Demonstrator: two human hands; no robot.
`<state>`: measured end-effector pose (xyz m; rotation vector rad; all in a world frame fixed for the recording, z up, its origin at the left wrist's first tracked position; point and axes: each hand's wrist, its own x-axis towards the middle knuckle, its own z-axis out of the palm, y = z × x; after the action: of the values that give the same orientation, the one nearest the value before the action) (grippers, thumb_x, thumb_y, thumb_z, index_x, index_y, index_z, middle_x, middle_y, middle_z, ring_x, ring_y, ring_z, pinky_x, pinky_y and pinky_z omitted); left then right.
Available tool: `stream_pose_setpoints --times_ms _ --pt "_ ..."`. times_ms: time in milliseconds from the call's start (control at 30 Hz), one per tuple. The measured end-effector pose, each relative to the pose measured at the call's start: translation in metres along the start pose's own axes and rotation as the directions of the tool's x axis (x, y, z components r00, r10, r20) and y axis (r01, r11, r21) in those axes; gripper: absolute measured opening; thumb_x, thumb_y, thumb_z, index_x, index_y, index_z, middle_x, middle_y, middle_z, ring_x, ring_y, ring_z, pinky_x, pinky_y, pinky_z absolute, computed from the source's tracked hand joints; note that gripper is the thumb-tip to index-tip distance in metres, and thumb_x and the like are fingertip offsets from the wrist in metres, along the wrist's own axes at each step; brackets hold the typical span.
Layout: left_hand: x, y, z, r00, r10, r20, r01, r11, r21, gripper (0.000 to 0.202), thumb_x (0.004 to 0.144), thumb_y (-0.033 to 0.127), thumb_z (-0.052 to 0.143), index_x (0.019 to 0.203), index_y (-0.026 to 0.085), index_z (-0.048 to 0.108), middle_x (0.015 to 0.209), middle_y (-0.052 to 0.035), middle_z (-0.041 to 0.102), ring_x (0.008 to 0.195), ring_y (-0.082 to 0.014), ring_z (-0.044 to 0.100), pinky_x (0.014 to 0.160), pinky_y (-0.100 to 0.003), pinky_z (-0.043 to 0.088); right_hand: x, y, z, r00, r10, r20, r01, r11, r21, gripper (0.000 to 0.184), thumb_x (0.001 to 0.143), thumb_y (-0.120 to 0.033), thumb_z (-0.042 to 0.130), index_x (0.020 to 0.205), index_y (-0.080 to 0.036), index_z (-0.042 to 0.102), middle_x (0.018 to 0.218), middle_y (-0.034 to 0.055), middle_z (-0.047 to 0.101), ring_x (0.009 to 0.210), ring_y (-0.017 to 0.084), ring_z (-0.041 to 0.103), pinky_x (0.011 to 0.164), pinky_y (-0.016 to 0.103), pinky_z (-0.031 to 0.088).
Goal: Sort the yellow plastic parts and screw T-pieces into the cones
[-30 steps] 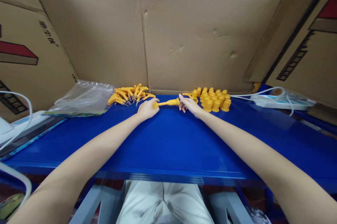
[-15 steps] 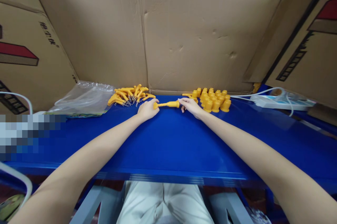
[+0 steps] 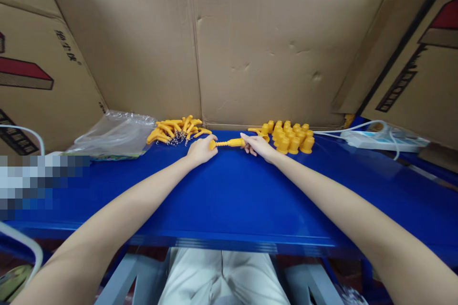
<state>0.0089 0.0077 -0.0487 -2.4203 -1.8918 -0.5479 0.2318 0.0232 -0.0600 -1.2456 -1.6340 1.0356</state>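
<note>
Between my two hands, a yellow plastic part with a spiral shaft and a wider sleeve (image 3: pixel 234 142) is held level above the blue table (image 3: pixel 222 190). My left hand (image 3: pixel 201 150) is closed on its flared left end. The thumb and fingers of my right hand (image 3: pixel 258 145) are closed around its right end, hiding that tip. Just beyond my left hand lies a pile of yellow curved plastic pieces (image 3: pixel 173 128) with small silvery metal coils or chains. To the right of my right hand, several yellow cup-shaped pieces (image 3: pixel 293 140) stand grouped together.
A clear plastic bag (image 3: pixel 112 134) lies to the left of the pile. At the right, a white power strip (image 3: pixel 384 139) with cables rests on the table. Large cardboard (image 3: pixel 265 42) walls in the back, with printed boxes (image 3: pixel 32 76) at the sides.
My right hand has shifted slightly left, and its fingers now curl further around the right end of the spiral part. My left hand has stayed nearly in place.
</note>
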Motion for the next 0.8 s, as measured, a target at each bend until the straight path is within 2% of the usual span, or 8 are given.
stream_pose_setpoints --times_ms 267,533,600,667,733,800 --pt "0.0003 0.0007 -0.0002 1.0 -0.008 0.012 0.008 1.0 0.007 0.036 0.082 0.032 0.056 0.117 0.026 0.059 0.099 -0.0044 0.072 0.095 -0.0269 0.068 0.082 -0.034 0.051 0.0 -0.0019 0.0061 0.998 0.015 -0.065 -0.019 0.998 -0.062 0.062 0.093 -0.061 0.042 0.052 -0.017 0.053 0.039 -0.0013 0.048 0.03 0.005 0.034 0.037 0.021 0.027" --pt "0.0018 -0.0013 0.0011 1.0 -0.022 0.003 0.022 1.0 -0.015 0.032 0.079 0.028 0.055 0.111 0.026 0.059 0.095 -0.0038 0.071 0.092 -0.0264 0.068 0.078 -0.033 0.05 0.0038 0.0027 0.0106 0.99 -0.022 -0.141 0.0 0.987 -0.159 0.074 0.087 -0.076 0.031 0.045 -0.018 0.051 0.036 0.0006 0.044 0.038 0.008 0.042 0.048 0.022 0.037" --pt "0.0029 -0.0026 0.0023 0.999 -0.032 0.001 0.032 0.999 -0.024 0.032 0.079 0.027 0.055 0.11 0.026 0.059 0.094 -0.0038 0.071 0.091 -0.0263 0.068 0.077 -0.033 0.05 0.005 0.0049 0.0102 0.991 -0.022 -0.135 0.007 0.994 -0.11 0.073 0.086 -0.077 0.03 0.052 -0.018 0.054 0.039 0.0009 0.047 0.037 0.008 0.041 0.045 0.022 0.035" --pt "0.0041 -0.0039 0.0036 0.999 -0.038 -0.007 0.038 0.999 -0.033 0.031 0.078 0.027 0.055 0.109 0.026 0.058 0.094 -0.0039 0.07 0.091 -0.0263 0.068 0.077 -0.033 0.05 0.0054 0.0061 0.0087 0.992 -0.021 -0.122 0.019 1.0 -0.023 0.066 0.088 -0.073 0.033 0.068 -0.017 0.06 0.046 0.0005 0.053 0.035 0.008 0.039 0.041 0.023 0.032" --pt "0.0047 -0.0047 0.0047 0.999 -0.044 -0.016 0.044 0.998 -0.043 0.031 0.078 0.027 0.055 0.108 0.026 0.058 0.095 -0.004 0.07 0.092 -0.0264 0.068 0.078 -0.033 0.05 0.0046 0.006 0.0067 0.995 -0.045 -0.092 0.052 0.996 0.07 0.049 0.092 -0.062 0.043 0.088 -0.016 0.062 0.058 0.0001 0.06 0.036 0.008 0.042 0.041 0.023 0.034" --pt "0.0045 -0.0046 0.005 0.999 -0.048 -0.021 0.047 0.998 -0.049 0.03 0.078 0.027 0.055 0.107 0.026 0.058 0.095 -0.0038 0.07 0.092 -0.0265 0.068 0.078 -0.033 0.05 0.0034 0.0055 0.005 0.995 -0.079 -0.052 0.086 0.987 0.135 0.028 0.09 -0.045 0.056 0.099 -0.018 0.059 0.069 -0.0014 0.064 0.039 0.007 0.047 0.045 0.023 0.039"
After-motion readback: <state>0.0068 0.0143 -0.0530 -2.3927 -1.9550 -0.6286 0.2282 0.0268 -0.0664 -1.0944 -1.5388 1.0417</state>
